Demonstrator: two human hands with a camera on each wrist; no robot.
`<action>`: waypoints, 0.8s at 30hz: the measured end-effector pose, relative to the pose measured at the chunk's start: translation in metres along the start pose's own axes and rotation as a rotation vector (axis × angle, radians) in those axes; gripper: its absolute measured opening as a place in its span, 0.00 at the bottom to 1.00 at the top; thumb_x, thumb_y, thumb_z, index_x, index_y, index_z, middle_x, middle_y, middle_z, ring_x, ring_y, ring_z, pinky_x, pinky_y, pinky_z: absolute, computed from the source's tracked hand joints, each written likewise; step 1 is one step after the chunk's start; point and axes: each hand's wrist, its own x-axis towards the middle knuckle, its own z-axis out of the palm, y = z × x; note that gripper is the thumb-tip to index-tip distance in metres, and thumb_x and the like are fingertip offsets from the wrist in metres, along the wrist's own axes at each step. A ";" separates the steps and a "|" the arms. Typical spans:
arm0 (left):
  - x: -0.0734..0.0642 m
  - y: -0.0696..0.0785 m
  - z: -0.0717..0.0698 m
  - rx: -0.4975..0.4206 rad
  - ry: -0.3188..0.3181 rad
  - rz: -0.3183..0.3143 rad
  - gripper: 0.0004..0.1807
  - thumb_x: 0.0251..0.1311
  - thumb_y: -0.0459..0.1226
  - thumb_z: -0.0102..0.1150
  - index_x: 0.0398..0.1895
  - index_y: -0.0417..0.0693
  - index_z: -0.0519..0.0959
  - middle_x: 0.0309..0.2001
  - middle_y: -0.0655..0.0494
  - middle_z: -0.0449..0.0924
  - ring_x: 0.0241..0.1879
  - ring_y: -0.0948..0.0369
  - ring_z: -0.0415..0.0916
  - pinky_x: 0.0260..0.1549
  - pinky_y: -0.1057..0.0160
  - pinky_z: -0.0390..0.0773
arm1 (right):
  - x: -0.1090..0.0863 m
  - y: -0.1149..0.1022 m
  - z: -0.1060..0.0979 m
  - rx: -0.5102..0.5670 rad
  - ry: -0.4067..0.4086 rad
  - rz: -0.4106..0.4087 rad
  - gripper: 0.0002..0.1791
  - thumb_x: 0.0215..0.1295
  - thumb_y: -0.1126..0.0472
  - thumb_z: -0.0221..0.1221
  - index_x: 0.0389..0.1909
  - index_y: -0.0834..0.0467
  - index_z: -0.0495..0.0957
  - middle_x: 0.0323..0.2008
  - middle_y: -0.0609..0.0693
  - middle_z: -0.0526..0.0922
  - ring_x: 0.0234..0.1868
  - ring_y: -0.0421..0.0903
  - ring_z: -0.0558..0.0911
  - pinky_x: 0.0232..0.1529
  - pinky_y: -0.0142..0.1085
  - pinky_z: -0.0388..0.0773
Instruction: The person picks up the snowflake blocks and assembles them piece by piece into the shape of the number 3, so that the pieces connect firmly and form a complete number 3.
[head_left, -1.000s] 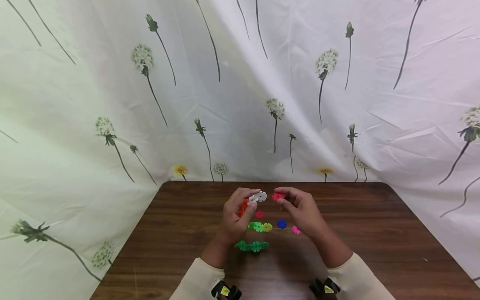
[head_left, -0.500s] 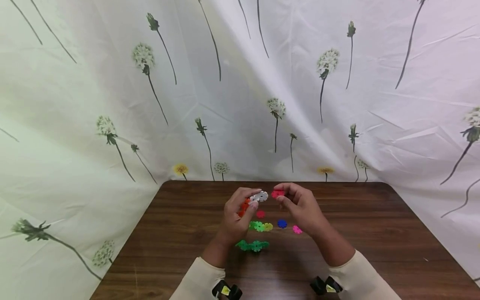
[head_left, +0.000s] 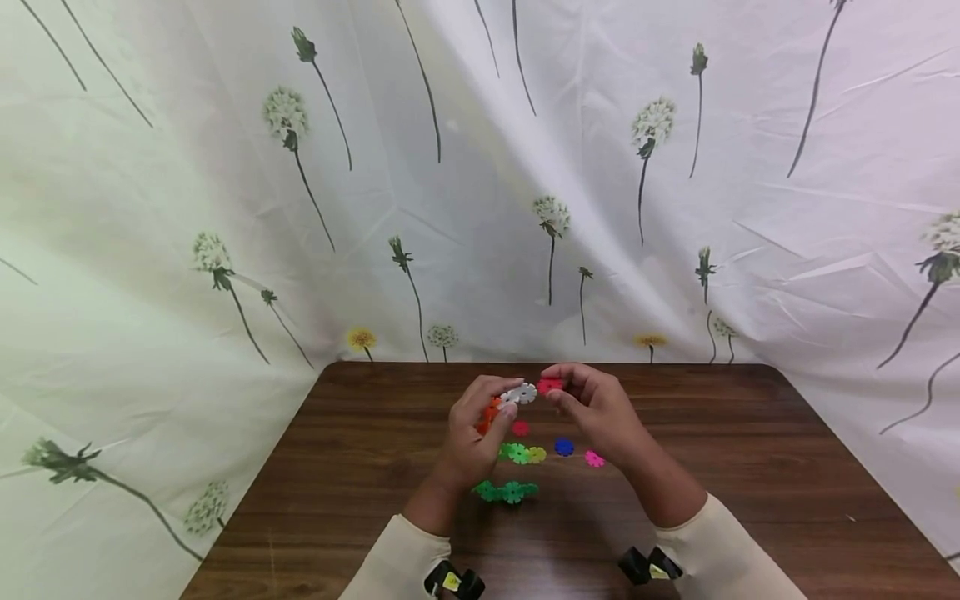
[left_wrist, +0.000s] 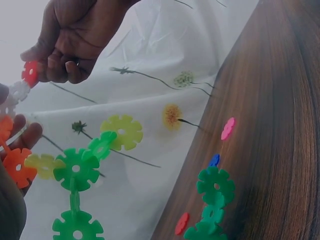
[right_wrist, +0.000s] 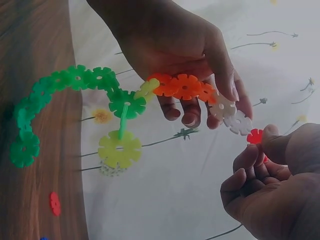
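My left hand (head_left: 472, 425) holds a chain of notched plastic building discs, its thumb and fingers pinching the white discs (head_left: 522, 392) near the end. Orange discs (right_wrist: 186, 87) cross the fingers. Beyond them hang green discs (right_wrist: 77, 77) and a yellow disc (right_wrist: 119, 149), joined in a curving branch. Between thumb and fingers, my right hand (head_left: 606, 417) pinches a red disc (head_left: 550, 386). That red disc is edge to edge with the outermost white one in the right wrist view; whether their slots interlock I cannot tell.
On the brown wooden table (head_left: 337, 492) lie a loose red disc (head_left: 520, 427), a blue disc (head_left: 564, 447) and a pink disc (head_left: 594, 458). A white curtain (head_left: 480, 275) printed with dandelions stands behind the table's far edge.
The right hand has shifted slightly left, bringing its red disc from a visible gap up to the white disc's edge. My left hand and the chain have barely moved.
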 end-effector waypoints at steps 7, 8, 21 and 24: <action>0.001 0.001 0.000 -0.001 -0.008 0.007 0.19 0.78 0.30 0.59 0.67 0.50 0.82 0.59 0.50 0.83 0.55 0.56 0.82 0.56 0.55 0.89 | 0.002 0.000 0.002 -0.027 -0.006 -0.001 0.14 0.77 0.69 0.64 0.59 0.65 0.83 0.43 0.62 0.87 0.38 0.43 0.84 0.42 0.29 0.86; 0.001 0.001 0.000 -0.002 -0.008 0.010 0.19 0.78 0.30 0.59 0.67 0.50 0.82 0.59 0.50 0.83 0.55 0.56 0.82 0.57 0.55 0.88 | 0.002 0.000 0.002 -0.030 -0.007 -0.005 0.13 0.76 0.69 0.64 0.59 0.65 0.83 0.43 0.63 0.87 0.37 0.42 0.84 0.42 0.29 0.86; 0.001 -0.004 0.001 -0.038 0.046 0.067 0.20 0.75 0.25 0.61 0.67 0.40 0.84 0.53 0.43 0.84 0.50 0.58 0.83 0.52 0.63 0.88 | 0.003 -0.004 0.006 -0.041 0.005 0.008 0.12 0.74 0.69 0.66 0.56 0.65 0.85 0.42 0.64 0.87 0.36 0.44 0.85 0.41 0.28 0.86; 0.001 -0.003 0.001 -0.041 0.050 0.062 0.19 0.75 0.25 0.62 0.66 0.38 0.85 0.52 0.43 0.84 0.49 0.57 0.83 0.50 0.64 0.88 | 0.003 -0.004 0.008 -0.053 0.006 0.010 0.12 0.74 0.69 0.66 0.55 0.64 0.86 0.40 0.62 0.88 0.35 0.44 0.84 0.40 0.31 0.86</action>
